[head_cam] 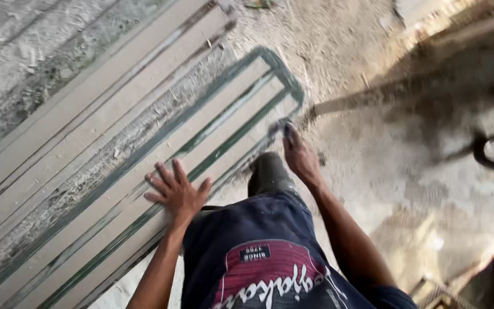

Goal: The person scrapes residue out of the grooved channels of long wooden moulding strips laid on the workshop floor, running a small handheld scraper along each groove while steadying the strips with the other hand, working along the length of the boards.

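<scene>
Head view: left hand (175, 191) flat, spread on one green-edged panel (144, 166); right hand (299, 157) pinches a blurred small object.

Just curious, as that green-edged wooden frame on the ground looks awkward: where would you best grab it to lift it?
Probably by the near long rail of the wooden frame, from the person's side, where the left hand lies flat. The rail is narrow and straight, with its edge exposed.

left hand (175, 191) flat on green-edged boards (144, 154), right hand (299, 157) at their edge
</scene>
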